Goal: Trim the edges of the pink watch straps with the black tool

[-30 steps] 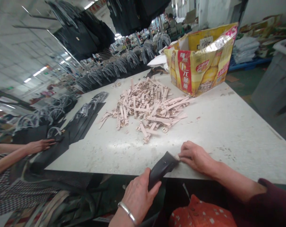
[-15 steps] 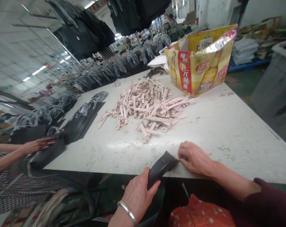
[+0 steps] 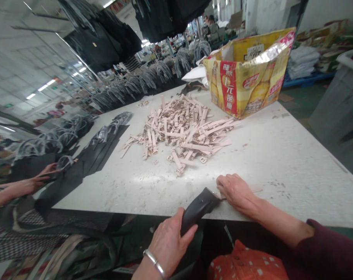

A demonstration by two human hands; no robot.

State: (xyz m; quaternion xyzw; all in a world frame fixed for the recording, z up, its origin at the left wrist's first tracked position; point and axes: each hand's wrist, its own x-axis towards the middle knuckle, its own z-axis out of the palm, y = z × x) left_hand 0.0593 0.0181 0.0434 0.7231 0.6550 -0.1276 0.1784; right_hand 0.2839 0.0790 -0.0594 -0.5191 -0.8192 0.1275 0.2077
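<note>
My left hand (image 3: 169,237) is wrapped round a black electric clipper (image 3: 201,206), which points up and to the right over the table's front edge. Its metal head sits close to the fingertips of my right hand (image 3: 235,192). Those fingers are closed on a pale pink strap (image 3: 256,189), mostly covered by the hand, with one end showing to the right. Farther back on the table lies a loose heap of pale pink straps (image 3: 179,128) with gold-coloured buckles.
On the white table (image 3: 299,155) a yellow beer carton (image 3: 246,85) stands at the back right. Black bag pieces (image 3: 100,155) lie along the left, where a co-worker's hands (image 3: 39,181) work. Black bags (image 3: 103,42) hang overhead. A grey bin (image 3: 336,97) is at right.
My right hand has shifted slightly left towards the clipper's head, and more of the strap's end shows. The co-worker's hands have moved left along the black pieces.
</note>
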